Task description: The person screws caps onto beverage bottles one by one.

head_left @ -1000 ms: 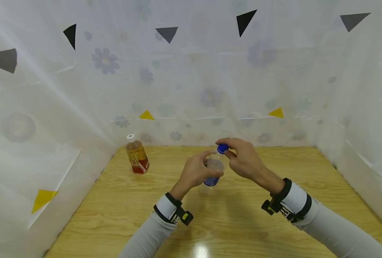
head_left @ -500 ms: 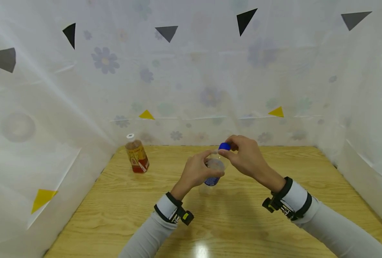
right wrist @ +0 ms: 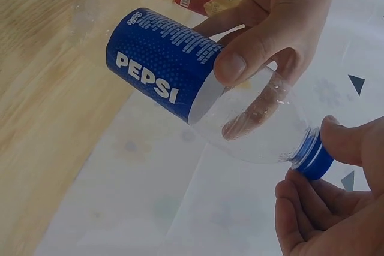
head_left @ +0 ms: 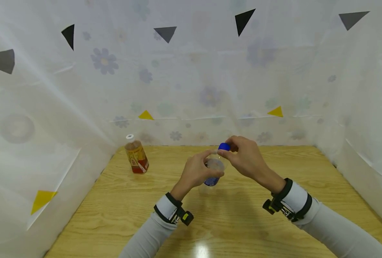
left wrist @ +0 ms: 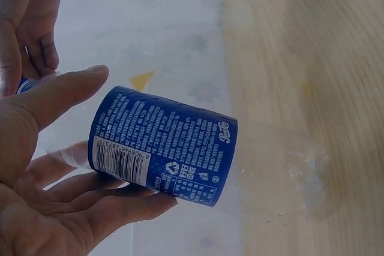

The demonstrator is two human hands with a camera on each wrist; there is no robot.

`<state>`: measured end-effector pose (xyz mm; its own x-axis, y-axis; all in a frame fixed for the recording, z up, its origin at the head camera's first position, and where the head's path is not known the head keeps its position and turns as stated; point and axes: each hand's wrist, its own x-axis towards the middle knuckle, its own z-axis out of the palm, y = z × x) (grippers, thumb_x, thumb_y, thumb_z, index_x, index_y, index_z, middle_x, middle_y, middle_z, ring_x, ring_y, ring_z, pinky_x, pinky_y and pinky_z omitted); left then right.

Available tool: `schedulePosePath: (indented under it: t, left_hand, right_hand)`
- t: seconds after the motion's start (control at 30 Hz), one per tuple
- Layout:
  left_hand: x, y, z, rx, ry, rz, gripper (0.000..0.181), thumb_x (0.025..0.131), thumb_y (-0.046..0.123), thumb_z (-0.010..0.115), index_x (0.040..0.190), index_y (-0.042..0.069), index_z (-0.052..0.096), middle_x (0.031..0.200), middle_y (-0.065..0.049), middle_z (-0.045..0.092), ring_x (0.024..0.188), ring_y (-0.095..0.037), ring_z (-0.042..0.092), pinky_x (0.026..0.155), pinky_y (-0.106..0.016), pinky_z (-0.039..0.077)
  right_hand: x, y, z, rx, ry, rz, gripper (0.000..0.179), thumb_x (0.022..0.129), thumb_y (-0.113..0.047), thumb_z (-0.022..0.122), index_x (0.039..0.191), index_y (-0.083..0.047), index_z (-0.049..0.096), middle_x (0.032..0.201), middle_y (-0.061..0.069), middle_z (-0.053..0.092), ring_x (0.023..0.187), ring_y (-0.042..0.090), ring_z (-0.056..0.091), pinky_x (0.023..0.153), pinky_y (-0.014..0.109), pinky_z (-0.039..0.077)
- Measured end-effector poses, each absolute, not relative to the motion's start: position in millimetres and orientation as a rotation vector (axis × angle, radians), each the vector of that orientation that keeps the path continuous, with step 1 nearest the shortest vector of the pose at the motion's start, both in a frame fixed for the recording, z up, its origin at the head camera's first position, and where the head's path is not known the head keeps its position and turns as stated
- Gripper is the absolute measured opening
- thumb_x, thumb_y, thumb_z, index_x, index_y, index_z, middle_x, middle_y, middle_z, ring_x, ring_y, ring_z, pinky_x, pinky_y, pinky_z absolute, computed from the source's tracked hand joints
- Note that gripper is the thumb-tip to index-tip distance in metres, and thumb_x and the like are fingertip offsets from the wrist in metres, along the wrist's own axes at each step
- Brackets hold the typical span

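A clear plastic Pepsi bottle [right wrist: 162,64] with a blue label stands tilted over the table, and its body looks see-through with no drink showing. My left hand [head_left: 195,170] grips it around the shoulder, thumb on one side and fingers on the other, just above the label [left wrist: 162,145]. At the bottle's mouth sits a blue cap [right wrist: 317,159]. My right hand [head_left: 245,159] pinches this cap between thumb and fingertips. In the right wrist view, clear ridged plastic shows at the neck right beside the cap. The left wrist view hides most of the cap behind the left thumb.
A bottle of reddish-brown drink [head_left: 137,157] with a yellow and red label and white cap stands at the back left of the wooden table [head_left: 119,215]. White sheeting [head_left: 191,71] with flowers and triangles encloses the back and sides.
The right hand's fingers have turned around the cap: the index finger has gone from over its top to its far side. The left hand and bottle have hardly moved.
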<state>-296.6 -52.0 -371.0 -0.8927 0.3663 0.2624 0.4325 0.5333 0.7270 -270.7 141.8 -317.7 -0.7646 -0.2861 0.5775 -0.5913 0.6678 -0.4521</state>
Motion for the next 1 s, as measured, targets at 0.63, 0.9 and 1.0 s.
schedulePosePath:
  t: [0.63, 0.9, 1.0]
  left_hand:
    - [-295.9, -53.5, -371.8, -0.693, -2.674, -1.32, 0.073, 0.076, 0.041, 0.087, 0.141, 0.024, 0.058, 0.118, -0.011, 0.069, 0.103, -0.025, 0.068, 0.074, -0.04, 0.056]
    - [-296.1, -53.4, -370.6, -0.704, -2.667, -1.299, 0.073, 0.076, 0.041, 0.087, 0.14, 0.023, 0.058, 0.117, -0.012, 0.07, 0.103, -0.026, 0.068, 0.074, -0.04, 0.056]
    - [-295.9, -52.6, -371.0, -0.708, -2.667, -1.315, 0.073, 0.076, 0.042, 0.087, 0.14, 0.023, 0.058, 0.118, -0.012, 0.069, 0.104, -0.026, 0.067, 0.075, -0.04, 0.056]
  right_hand:
    - [-261.7, 155.6, -310.6, 0.742, -2.624, 0.851, 0.057, 0.093, 0.007, 0.057, 0.148, 0.0, 0.043, 0.134, 0.025, 0.055, 0.119, 0.044, 0.054, 0.095, 0.056, 0.046]
    - [-257.6, 150.1, -297.1, 0.762, -2.581, 0.802, 0.055, 0.093, 0.012, 0.051, 0.144, -0.009, 0.052, 0.131, 0.02, 0.06, 0.116, 0.044, 0.059, 0.048, 0.032, 0.045]
    - [-257.1, 146.8, -296.1, 0.756, -2.615, 0.81, 0.056, 0.093, 0.013, 0.05, 0.143, -0.011, 0.054, 0.127, 0.021, 0.062, 0.102, 0.044, 0.064, 0.043, 0.027, 0.029]
